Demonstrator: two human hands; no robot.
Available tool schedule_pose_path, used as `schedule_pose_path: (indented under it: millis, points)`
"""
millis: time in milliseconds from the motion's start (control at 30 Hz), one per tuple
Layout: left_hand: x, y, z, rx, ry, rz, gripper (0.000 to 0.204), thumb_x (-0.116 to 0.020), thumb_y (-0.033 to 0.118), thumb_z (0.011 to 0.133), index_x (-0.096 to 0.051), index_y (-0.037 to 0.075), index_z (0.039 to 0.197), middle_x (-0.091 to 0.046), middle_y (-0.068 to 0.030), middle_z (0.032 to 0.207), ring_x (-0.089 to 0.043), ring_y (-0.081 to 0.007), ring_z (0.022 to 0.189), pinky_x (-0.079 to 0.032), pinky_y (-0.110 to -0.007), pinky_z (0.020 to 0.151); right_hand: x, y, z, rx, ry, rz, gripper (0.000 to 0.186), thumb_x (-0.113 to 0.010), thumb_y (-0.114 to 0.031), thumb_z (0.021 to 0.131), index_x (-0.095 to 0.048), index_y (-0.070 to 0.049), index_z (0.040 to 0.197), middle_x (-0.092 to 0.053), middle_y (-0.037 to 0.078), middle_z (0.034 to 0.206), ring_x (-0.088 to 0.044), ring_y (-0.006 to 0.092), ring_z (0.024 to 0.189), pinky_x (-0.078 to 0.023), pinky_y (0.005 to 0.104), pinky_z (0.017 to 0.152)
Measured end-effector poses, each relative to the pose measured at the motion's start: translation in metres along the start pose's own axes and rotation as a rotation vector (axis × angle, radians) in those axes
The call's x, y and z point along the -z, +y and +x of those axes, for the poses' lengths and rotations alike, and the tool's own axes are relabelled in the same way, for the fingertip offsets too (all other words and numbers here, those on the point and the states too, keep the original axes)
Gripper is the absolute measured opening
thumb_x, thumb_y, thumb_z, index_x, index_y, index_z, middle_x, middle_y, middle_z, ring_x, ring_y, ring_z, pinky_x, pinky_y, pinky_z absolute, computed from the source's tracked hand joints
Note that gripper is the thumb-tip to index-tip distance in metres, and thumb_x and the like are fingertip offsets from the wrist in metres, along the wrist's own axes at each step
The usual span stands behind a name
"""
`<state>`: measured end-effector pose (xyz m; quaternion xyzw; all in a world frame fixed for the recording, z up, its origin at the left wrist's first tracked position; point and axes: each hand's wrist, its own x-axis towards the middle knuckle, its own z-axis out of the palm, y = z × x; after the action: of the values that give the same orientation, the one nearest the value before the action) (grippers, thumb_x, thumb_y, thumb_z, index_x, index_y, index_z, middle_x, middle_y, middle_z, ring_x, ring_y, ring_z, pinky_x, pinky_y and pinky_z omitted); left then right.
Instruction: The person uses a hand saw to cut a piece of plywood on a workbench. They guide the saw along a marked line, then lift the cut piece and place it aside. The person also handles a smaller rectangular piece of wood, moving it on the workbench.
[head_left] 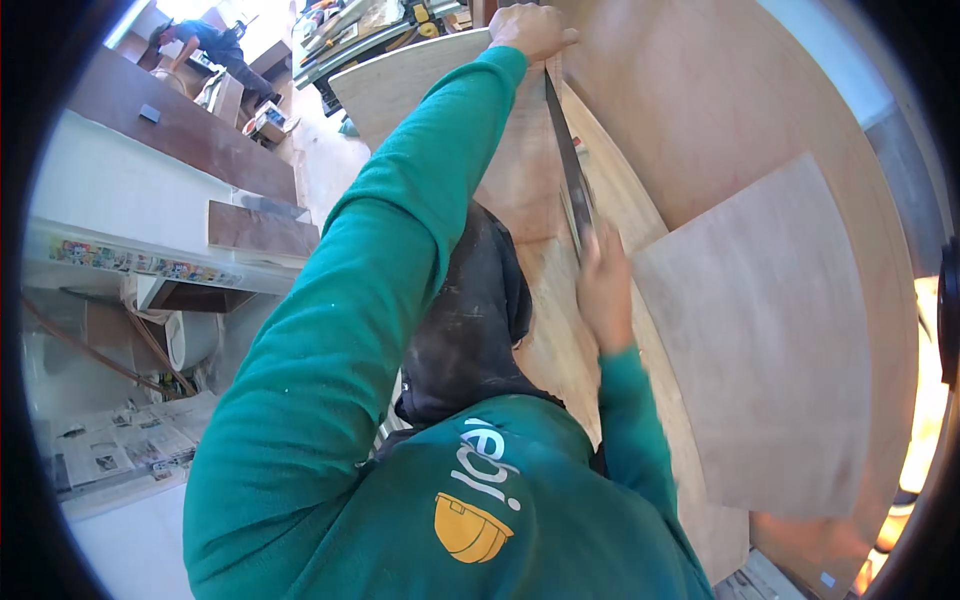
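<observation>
Shows green on the shirt (pixel 550 445), yellow on its hat picture (pixel 470 528), dark grey on the strip (pixel 567 150), tan on the board (pixel 425 88).

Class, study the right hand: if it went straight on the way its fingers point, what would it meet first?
Most likely the long dark strip, whose near end lies right by the right hand. The hand is blurred and depth is unclear, so it may already be touching it.
</observation>
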<state>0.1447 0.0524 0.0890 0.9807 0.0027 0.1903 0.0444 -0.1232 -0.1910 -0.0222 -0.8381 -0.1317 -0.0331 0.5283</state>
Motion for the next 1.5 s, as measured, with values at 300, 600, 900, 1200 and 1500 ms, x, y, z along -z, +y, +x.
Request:
schedule_pose_path:
  millis: [300, 600, 900, 1200, 1500]
  points:
    - [-0.015, -0.016, 0.0, 0.02, 0.05, 0.075, 0.049, -0.064, 0.058, 0.091, -0.08, 0.012, 0.096, -0.078, -0.0148, 0.097, -0.076, -0.033, 0.096, -0.059, -0.049, 0.086, 0.048, 0.007, -0.098, 0.203, 0.045, -0.275, 0.041, -0.053, -0.018, 0.107, -0.053, 0.004, 0.142, -0.073, 0.027, 0.104, -0.074, 0.0425, 0.087, -0.056, 0.0461, 0.078]
    - [0.0, 0.001, -0.008, -0.05, 0.035, -0.015, 0.046, -0.064, 0.055, 0.089, -0.08, 0.012, 0.094, -0.078, -0.0147, 0.095, -0.076, -0.0336, 0.093, -0.06, -0.049, 0.083, 0.002, -0.005, -0.006, -0.029, -0.013, 0.019, 0.037, -0.052, -0.026, 0.11, -0.059, 0.004, 0.132, -0.066, 0.033, 0.109, -0.067, 0.0437, 0.101, -0.051, 0.0439, 0.088]
    - [-0.007, -0.019, -0.008, 0.01, 0.051, 0.038, 0.047, -0.065, 0.054, 0.09, -0.08, 0.01, 0.095, -0.078, -0.0147, 0.095, -0.076, -0.0332, 0.093, -0.06, -0.049, 0.083, 0.044, -0.015, -0.071, -0.122, -0.098, -0.097, 0.043, -0.054, -0.023, 0.107, -0.053, -0.001, 0.144, -0.069, 0.031, 0.114, -0.073, 0.0421, 0.098, -0.055, 0.0429, 0.085]
    - [0.003, 0.001, -0.002, 0.079, -0.11, -0.013, 0.05, -0.056, 0.058, 0.094, -0.08, 0.02, 0.115, -0.077, -0.0128, 0.117, -0.073, -0.0331, 0.109, -0.057, -0.049, 0.092, 0.01, 0.011, -0.03, 0.029, 0.042, -0.176, 0.04, -0.047, -0.024, 0.111, -0.056, 0.006, 0.135, -0.069, 0.028, 0.11, -0.067, 0.0379, 0.1, -0.051, 0.0408, 0.093]
    - [-0.011, -0.025, 0.01, 0.048, -0.102, 0.039, 0.05, -0.055, 0.058, 0.093, -0.08, 0.02, 0.113, -0.077, -0.0126, 0.117, -0.073, -0.0318, 0.109, -0.058, -0.048, 0.092, 0.044, 0.004, -0.08, 0.172, 0.013, -0.224, 0.039, -0.054, -0.02, 0.108, -0.054, 0.001, 0.141, -0.072, 0.029, 0.108, -0.073, 0.0425, 0.093, -0.057, 0.0432, 0.081]
